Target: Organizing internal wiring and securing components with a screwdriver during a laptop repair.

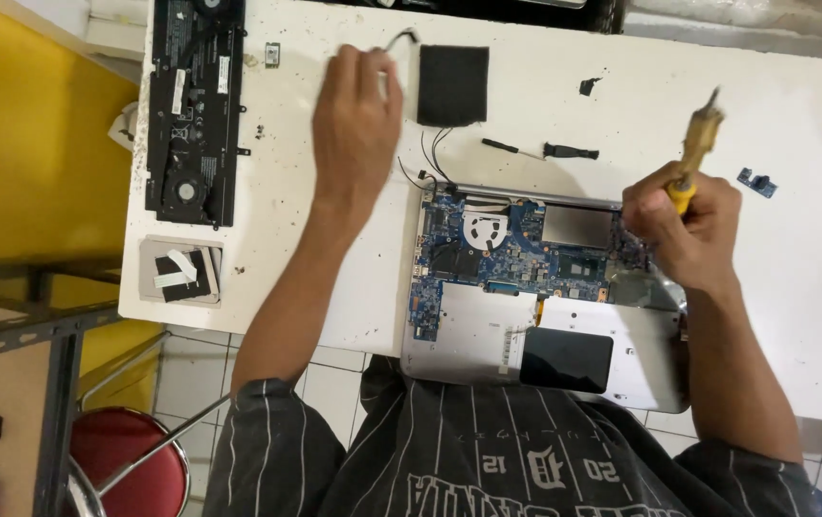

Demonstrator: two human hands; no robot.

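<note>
Screwdriver, yellow-handled and wrapped in something pale, is sitting in the right hand, fingers pressed together round the handle, tip pointing down and hidden behind the hand, over the right end of the opened laptop. Handle is looking stiff and light, wrap probably giving good friction; holding low near the tip end is the sensible grip for control.

Left hand is reaching far up the table toward its back edge, fingers curled down onto a small thing with a thin black wire running out of it. Cannot tell whether it is pinching or only pressing, palm hiding it. Wire is looking limp and thin, easily kinked.

Laptop is lying at the table's near edge, bottom cover off, blue circuit board exposed with a fan and a silver shield. Board is looking fragile, better handled by the metal shell edges, not the components.

Just beside the left hand, a black square pad is lying flat. Small black tools are resting between pad and laptop. Black laptop cover is lying at the table's left edge, a small stack of parts below it near the left front corner. Small blue chip board is lying right of the screwdriver. Red stool is standing on the floor, lower left.
</note>
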